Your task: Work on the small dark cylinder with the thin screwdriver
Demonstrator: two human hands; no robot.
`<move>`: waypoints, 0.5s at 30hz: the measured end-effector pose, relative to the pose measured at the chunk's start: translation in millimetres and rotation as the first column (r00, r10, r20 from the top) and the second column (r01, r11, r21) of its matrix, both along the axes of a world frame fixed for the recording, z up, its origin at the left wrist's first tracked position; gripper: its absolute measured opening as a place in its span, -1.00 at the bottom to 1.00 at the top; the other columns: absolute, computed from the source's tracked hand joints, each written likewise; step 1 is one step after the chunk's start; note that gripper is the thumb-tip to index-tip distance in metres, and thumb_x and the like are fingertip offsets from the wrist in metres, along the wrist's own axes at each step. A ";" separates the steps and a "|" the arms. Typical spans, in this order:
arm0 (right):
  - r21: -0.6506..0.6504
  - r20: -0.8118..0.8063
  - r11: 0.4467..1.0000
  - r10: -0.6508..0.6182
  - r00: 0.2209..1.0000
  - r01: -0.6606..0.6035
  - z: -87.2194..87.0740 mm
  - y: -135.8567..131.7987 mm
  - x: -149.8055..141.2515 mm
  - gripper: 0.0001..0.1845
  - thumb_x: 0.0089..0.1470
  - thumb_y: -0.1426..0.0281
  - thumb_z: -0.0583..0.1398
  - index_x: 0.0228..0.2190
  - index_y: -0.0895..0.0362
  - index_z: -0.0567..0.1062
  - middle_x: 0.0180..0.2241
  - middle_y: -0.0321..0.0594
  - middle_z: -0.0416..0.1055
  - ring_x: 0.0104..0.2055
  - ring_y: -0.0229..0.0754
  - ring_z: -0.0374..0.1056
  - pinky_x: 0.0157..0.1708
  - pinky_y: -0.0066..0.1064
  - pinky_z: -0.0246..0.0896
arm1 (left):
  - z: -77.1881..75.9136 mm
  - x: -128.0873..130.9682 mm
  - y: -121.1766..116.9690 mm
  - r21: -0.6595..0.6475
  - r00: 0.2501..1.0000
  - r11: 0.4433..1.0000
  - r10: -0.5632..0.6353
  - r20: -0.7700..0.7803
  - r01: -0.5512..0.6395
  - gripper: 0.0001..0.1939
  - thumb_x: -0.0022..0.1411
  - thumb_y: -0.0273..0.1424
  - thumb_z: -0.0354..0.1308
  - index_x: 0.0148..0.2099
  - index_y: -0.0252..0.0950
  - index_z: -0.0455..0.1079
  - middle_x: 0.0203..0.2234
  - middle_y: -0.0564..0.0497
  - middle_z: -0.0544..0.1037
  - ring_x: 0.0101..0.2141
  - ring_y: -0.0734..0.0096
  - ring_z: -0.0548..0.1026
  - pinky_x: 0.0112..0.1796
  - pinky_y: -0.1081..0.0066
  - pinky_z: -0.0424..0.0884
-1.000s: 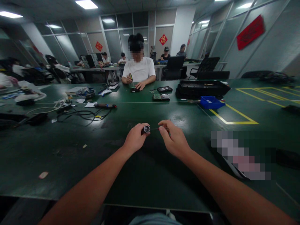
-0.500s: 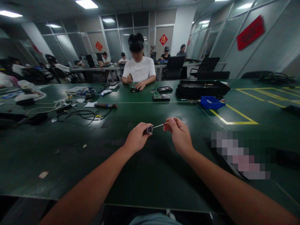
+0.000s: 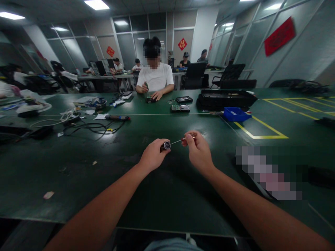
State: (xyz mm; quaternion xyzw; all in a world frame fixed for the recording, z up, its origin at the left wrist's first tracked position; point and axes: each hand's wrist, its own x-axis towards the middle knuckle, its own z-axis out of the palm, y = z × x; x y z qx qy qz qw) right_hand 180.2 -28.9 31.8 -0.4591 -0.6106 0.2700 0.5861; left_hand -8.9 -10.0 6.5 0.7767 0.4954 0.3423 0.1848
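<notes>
My left hand (image 3: 154, 153) is closed around a small dark cylindrical part (image 3: 166, 145), its round silver-rimmed end turned toward my right hand. Most of that part is hidden behind my fingers. A thin screwdriver (image 3: 176, 142) with a reddish handle is pinched in my right hand (image 3: 199, 151). Its metal shaft points left and its tip meets the silver-rimmed end; how deep it reaches inside I cannot tell. Both hands are held above the green table (image 3: 172, 195).
Across the table a person (image 3: 155, 78) in a white shirt works with a tool. Hard drives (image 3: 180, 108), a long black case (image 3: 226, 99) and a blue bin (image 3: 237, 114) stand at the far side. Cables (image 3: 91, 127) lie left; a blurred-out item (image 3: 267, 174) lies right.
The fingers of my right hand have shifted and rolled on the screwdriver handle, which now shows more. My left hand and the cylindrical part have barely moved.
</notes>
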 end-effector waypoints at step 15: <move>0.021 0.229 0.988 -0.156 0.961 0.155 12.0 -9.7 1.6 -0.70 0.15 0.13 0.25 -0.41 0.12 0.50 -0.51 -0.24 0.54 -0.47 -0.20 0.42 -0.45 -0.38 0.18 | 0.3 -1.1 -0.6 -0.003 0.999 0.999 0.038 -0.001 -0.038 -0.66 0.22 -0.41 0.26 0.06 -0.15 0.46 -0.13 -0.01 0.56 -0.15 0.24 0.52 -0.12 0.27 0.42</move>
